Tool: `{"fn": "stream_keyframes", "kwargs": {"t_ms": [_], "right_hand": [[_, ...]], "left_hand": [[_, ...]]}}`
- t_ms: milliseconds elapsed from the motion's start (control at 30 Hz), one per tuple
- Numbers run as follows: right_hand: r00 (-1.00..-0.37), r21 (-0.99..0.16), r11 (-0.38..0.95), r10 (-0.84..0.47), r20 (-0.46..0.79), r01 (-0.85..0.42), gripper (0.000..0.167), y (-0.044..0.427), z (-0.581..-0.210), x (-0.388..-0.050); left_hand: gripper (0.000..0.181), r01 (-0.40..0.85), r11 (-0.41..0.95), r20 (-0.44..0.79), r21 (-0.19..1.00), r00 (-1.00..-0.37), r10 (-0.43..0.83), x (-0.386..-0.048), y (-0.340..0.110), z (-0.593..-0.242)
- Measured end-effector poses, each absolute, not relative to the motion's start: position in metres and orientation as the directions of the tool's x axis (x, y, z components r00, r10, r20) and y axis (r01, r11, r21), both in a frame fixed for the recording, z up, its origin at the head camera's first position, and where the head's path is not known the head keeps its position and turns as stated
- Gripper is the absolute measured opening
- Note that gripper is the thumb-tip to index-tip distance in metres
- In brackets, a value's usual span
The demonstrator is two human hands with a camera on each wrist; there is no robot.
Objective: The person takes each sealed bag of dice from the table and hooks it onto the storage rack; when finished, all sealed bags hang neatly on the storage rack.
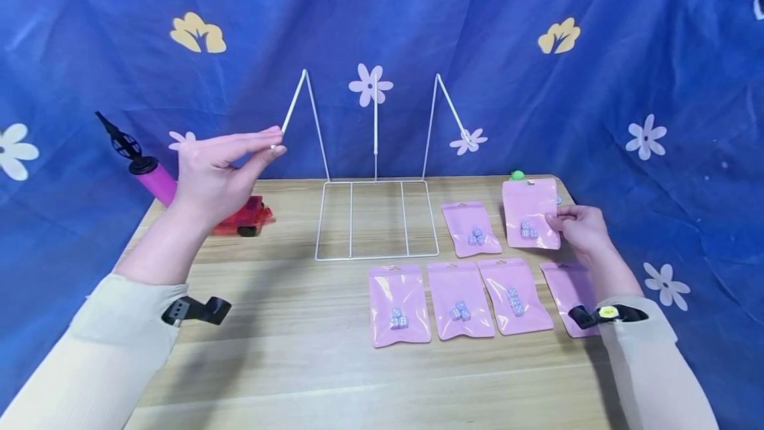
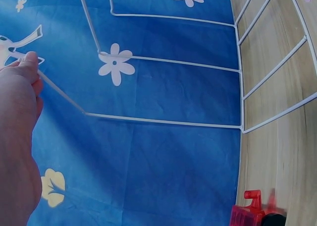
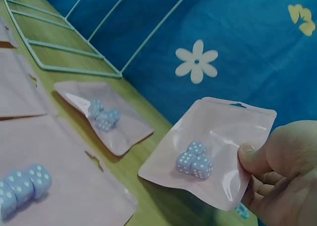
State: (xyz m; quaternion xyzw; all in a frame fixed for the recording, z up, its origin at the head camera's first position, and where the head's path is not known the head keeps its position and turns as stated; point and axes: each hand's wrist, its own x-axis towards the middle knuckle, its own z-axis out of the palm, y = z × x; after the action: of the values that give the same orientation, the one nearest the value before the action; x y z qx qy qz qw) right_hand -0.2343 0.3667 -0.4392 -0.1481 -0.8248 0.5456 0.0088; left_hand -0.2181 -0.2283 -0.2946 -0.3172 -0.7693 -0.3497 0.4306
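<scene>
Head view: the left hand pinches the free end of the left prong of the white wire rack, thumb against forefinger with only the thin rod between them. The left wrist view shows the same grip, the thumb lying along the rod's tip.

The right hand grips a pink pouch by its right edge, thumb flat on the front and the other fingers curled behind. The pouch is held up, face towards the camera, to the right of the rack near the table's back right corner; three dice show low in it, and its hang slot is at the top, above the thumb. Just left of it a second pouch lies on the table, and nearer the person is a row of four pouches, the rightmost partly hidden by the right wrist.

White pips mark the dice. The right wrist's black strap bears a yellow patch, too small to read. A green thing peeks out behind the held pouch. Left of the rack are a red toy and a purple pump.
</scene>
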Motion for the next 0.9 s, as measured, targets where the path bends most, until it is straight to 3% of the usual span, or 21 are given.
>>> {"fn": "stream_keyframes", "kwargs": {"t_ms": [200, 400, 767, 900], "right_hand": [[-0.962, -0.934, 0.304, 0.248, -0.112, 0.188, 0.010, 0.359, -0.421, -0.226], [-0.975, -0.976, 0.195, 0.217, -0.049, 0.093, 0.001, 0.348, -0.400, -0.217], [-0.985, -0.997, 0.053, 0.160, 0.063, -0.055, 0.012, 0.332, -0.369, -0.196], [-0.986, -0.993, -0.014, 0.122, 0.114, -0.116, 0.014, 0.326, -0.361, -0.188]], "left_hand": [[0.016, 0.790, 0.559, 0.877, 0.251, -0.430, 0.214, -0.216, -0.229, -0.295], [0.053, 0.790, 0.571, 0.884, 0.223, -0.411, 0.223, -0.209, -0.224, -0.297], [0.040, 0.796, 0.564, 0.879, 0.219, -0.412, 0.241, -0.211, -0.228, -0.296], [0.045, 0.796, 0.577, 0.880, 0.184, -0.395, 0.265, -0.210, -0.228, -0.297]]}}
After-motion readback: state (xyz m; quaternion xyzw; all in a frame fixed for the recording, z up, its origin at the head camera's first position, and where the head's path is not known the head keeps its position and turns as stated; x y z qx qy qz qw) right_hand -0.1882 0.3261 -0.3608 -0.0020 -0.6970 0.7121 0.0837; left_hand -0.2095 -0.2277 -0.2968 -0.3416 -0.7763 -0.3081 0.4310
